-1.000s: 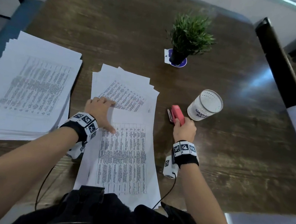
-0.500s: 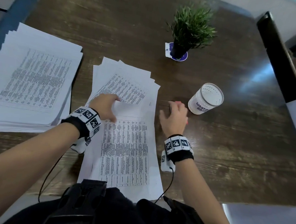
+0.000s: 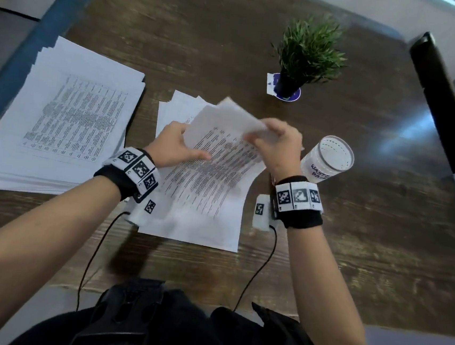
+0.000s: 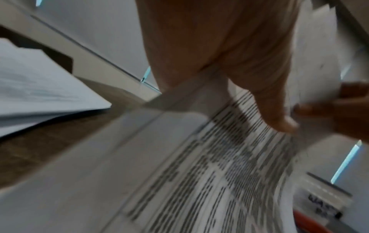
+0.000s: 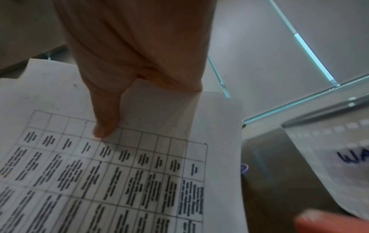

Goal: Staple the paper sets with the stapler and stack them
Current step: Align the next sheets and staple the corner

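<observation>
Head view: both hands hold one printed paper set [image 3: 215, 168] lifted off the dark wooden bench [image 3: 353, 240], its far end curling upward. The left hand [image 3: 172, 146] grips the set's left edge, thumb lying across the printed lines, the other fingers hidden beneath the sheets. The right hand [image 3: 277, 146] pinches the far right corner, thumb on the printed face in the right wrist view, fingers behind the paper. Under the lifted set, toward the wrists, more loose sheets [image 3: 195, 230] lie flat on the bench. Well to the left of the left fingers sits a thick stack of papers [image 3: 57, 133]. Just to the right of the right fingers stands a clear cup [image 3: 330, 160] with handwritten lettering. Of the stapler [image 5: 329, 223], only a blurred red patch shows, low beside the cup in the right wrist view; the head view does not show it. Beyond both sets of fingers a small potted plant [image 3: 307, 55] stands on a coaster.
</observation>
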The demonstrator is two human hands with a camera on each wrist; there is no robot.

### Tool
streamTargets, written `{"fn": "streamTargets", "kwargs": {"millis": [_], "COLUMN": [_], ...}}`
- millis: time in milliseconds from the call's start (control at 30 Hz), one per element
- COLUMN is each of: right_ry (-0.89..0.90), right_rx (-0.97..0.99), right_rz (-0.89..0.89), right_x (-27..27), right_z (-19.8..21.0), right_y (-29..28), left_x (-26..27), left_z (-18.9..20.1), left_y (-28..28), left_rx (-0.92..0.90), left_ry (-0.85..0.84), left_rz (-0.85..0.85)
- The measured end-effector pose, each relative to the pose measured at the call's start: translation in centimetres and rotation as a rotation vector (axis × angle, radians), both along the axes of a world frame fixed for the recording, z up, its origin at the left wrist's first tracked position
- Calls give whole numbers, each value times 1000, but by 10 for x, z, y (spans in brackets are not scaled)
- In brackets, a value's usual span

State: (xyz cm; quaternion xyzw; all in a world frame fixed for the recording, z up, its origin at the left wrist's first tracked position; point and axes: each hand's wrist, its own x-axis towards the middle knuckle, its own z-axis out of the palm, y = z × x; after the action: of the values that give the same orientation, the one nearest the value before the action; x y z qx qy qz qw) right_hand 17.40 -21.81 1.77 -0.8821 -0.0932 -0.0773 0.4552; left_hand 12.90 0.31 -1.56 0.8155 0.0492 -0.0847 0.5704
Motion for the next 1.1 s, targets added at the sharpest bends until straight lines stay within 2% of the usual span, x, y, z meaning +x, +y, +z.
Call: {"fn": "streamTargets", "kwargs": {"millis": [67,100,133,167,233,300,433,567,700,867,967,1100], "right_ry": [-183,-206,-153,-25,212,276,117,60,72,7,-30,80], "right_rx": [-47,-25,49,168,464,576,584,634,624,659,653,679], "right_rz": [-135,-226,-298,-329,-211,-67,-13,12,32,8,7,40], "right_x": [7,12,16,17,15,11,3,5,4,6,9,9], "right_z": [12,14,16,17,21,25,41,51,53,60,63,54], "right_y": [-6,-11,-15,-18,-17,-10,10,6,10,20,17,15], "left_x": [1,2,3,4,3,2,4,5,4,11,11,9], "left_z": [7,12,19,27,41,53,71,89,103,107,106,99], "left_y": [-1,0,1,2,2,-4,-12,-1,4,5,14,20], "left_rx": [-60,-107,-160,-205,-274,-310,-411,-443,-411,-418,-413,-415], "left_ry": [-44,-81,-120,-156,-205,-265,-374,-419,-482,-498,-508,-462], "left_rz": [82,130,171,202,242,214,245,287,238,318,311,310]}}
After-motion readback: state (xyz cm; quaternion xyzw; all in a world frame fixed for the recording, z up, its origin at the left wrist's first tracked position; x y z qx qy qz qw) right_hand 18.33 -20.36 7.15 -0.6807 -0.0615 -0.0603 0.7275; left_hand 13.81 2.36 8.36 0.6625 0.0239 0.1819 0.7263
